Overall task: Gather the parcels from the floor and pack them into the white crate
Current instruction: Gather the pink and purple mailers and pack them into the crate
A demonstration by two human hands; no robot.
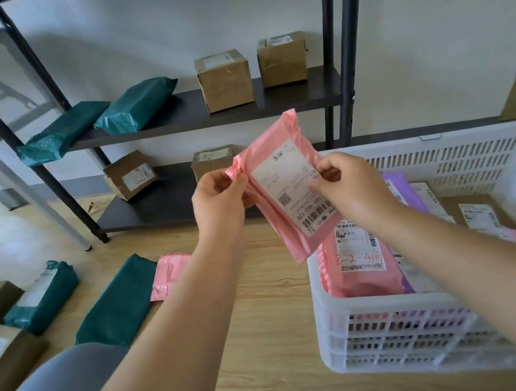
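2 outstretched arms, left hand [217, 199] and right hand [351, 189] in pinching grip on pink parcel [286, 184]

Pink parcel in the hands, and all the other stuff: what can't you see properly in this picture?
Head view only:
- Held pink parcel: the label's small print is too blurred to read; the right hand covers one edge.
- White crate: its right side is cut off by the frame; the right forearm hides some parcels inside.
- Floor pink parcel: partly hidden behind the left forearm.
- Brown boxes on the floor: cut off by the left edge.
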